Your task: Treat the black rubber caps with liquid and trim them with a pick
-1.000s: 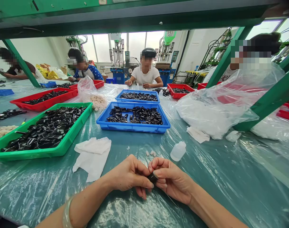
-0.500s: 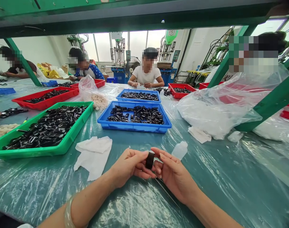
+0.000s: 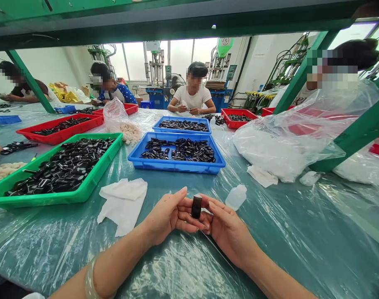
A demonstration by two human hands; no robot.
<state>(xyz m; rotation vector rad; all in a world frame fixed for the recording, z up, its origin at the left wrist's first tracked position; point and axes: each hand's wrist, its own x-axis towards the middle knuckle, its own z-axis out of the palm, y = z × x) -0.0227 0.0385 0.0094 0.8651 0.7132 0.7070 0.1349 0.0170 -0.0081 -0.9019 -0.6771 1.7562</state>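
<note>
A small black plastic part [image 3: 196, 206] stands upright between both of my hands, just above the plastic-covered green table [image 3: 301, 241]. My left hand [image 3: 169, 214] pinches it from the left with thumb and fingers. From the right, my right hand [image 3: 226, 226] grips it with curled fingers. A folded white cloth [image 3: 122, 203] lies left of my hands. Just behind my right hand lies a small translucent squeeze bottle [image 3: 235, 197].
A green tray [image 3: 52, 197] full of black parts sits at the left, a blue tray [image 3: 177, 166] of them straight ahead, with more blue and red trays behind. Large clear bags [image 3: 285, 141] of white pieces lie at the right. Several other people sit across the table.
Both hands have lifted the black part off the table and turned it upright, from lying low between the fingers to standing on end.
</note>
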